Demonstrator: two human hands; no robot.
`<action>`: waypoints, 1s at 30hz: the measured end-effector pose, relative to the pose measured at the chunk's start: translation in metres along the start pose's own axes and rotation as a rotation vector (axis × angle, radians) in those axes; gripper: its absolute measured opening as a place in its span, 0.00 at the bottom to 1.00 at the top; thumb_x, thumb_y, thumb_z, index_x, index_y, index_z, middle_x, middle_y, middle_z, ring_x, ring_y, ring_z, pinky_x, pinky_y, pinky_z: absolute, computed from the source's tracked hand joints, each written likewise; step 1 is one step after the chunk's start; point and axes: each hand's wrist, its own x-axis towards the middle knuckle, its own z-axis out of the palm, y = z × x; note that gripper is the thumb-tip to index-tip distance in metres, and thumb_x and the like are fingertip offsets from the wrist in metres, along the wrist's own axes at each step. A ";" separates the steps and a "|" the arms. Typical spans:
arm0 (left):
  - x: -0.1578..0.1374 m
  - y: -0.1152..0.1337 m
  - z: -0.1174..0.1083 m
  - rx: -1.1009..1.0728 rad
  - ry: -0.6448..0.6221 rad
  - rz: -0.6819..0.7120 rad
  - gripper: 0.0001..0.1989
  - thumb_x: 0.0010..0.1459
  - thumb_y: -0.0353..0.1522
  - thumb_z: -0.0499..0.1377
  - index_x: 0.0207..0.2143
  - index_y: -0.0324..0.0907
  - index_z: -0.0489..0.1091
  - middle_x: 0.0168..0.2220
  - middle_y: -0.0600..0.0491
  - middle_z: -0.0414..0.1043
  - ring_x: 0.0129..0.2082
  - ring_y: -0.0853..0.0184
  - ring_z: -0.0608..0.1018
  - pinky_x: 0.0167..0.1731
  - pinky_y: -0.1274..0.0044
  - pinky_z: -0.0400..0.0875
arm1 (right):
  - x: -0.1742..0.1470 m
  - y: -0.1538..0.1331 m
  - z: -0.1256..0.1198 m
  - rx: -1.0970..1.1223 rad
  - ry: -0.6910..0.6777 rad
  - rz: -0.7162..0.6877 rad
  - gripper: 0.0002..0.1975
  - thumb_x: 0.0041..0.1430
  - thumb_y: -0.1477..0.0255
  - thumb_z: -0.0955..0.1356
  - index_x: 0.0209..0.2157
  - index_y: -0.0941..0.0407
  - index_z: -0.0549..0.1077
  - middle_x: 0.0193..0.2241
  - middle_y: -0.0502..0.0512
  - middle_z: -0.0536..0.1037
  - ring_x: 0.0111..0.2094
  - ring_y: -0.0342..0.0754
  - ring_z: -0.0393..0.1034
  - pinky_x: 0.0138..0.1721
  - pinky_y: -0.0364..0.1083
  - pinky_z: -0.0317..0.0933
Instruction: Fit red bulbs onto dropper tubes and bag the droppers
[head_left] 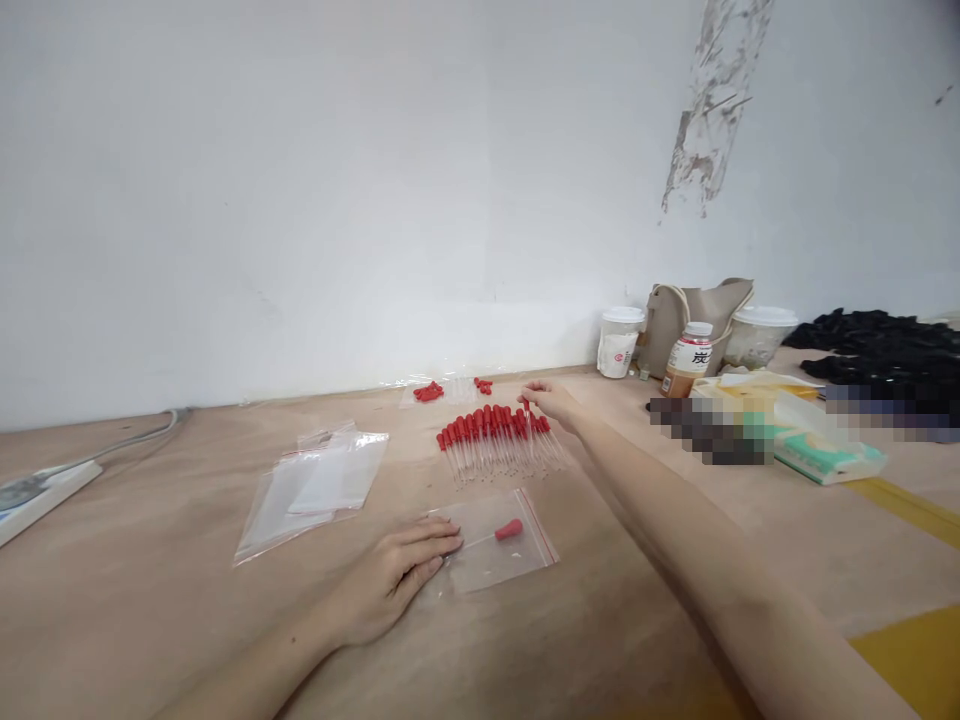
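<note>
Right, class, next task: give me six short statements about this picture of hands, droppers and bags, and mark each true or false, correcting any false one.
1. The left hand touches the front bag. True.
2. The right hand holds a dropper. True.
3. That dropper is held by its thin clear end. False: it is held by its red bulb.
4. The pile of bags lies left of the row of droppers. True.
5. The row's red ends point toward the person. False: they point toward the wall.
6. Both hands are on the front bag. False: only the left hand is.
</note>
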 end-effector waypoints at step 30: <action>0.002 0.003 -0.005 0.003 -0.041 -0.029 0.20 0.61 0.38 0.45 0.57 0.51 0.52 0.58 0.55 0.52 0.57 0.64 0.57 0.54 0.69 0.54 | -0.162 0.012 -0.010 0.445 -0.186 0.111 0.06 0.47 0.70 0.68 0.28 0.58 0.67 0.22 0.49 0.71 0.23 0.40 0.64 0.26 0.41 0.59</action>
